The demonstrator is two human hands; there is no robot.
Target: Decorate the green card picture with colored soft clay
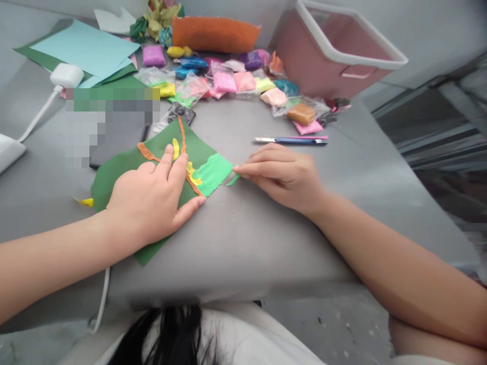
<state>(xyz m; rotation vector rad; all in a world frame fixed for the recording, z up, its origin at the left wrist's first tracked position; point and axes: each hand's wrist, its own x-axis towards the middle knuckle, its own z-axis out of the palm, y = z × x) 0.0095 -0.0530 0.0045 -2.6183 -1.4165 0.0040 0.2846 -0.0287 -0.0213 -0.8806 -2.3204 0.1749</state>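
One green paper point(196, 145) near front edge of surface point(243, 243): light-green clay point(216, 173) covers one corner, rest mostly bare. Left hand point(148, 197) flat on it, fingers parted; right hand point(289, 175) pinching the clay's edge.

From here the left hand point(146, 195) hides the middle of the green sheet point(117, 175). Toward ten o'clock, blocky blurring masks part of a dark slab point(124, 139), perhaps a device. Nine o'clock's white block point(8, 153) is cut off; two o'clock's metalwork point(445, 96) smears.

it's a craft workspace (clay packets point(224, 82), coloured paper point(83, 48)).
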